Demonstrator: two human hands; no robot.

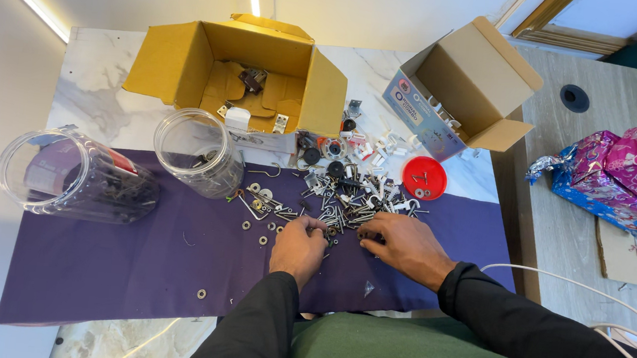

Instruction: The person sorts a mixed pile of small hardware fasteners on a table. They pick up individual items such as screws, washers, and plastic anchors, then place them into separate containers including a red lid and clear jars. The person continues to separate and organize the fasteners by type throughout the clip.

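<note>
A pile of mixed small hardware (344, 197), screws, hooks, washers and clips, lies on a purple cloth (131, 262). My left hand (299, 246) rests knuckles-up at the near edge of the pile, fingers curled onto the small metal pieces. My right hand (404, 244) lies just to its right, fingertips pinched among the screws. What either hand grips is hidden under the fingers. Loose washers (263, 228) are scattered to the left of my left hand.
Two clear plastic jars (200, 152) (74, 175) lie on the left. An open yellow box (243, 70) and an open brown box (468, 80) stand behind the pile. A red lid (424, 177) holds a few screws. Pink and blue wrapped parcels (630, 174) sit at right, white cables (595, 295) nearer.
</note>
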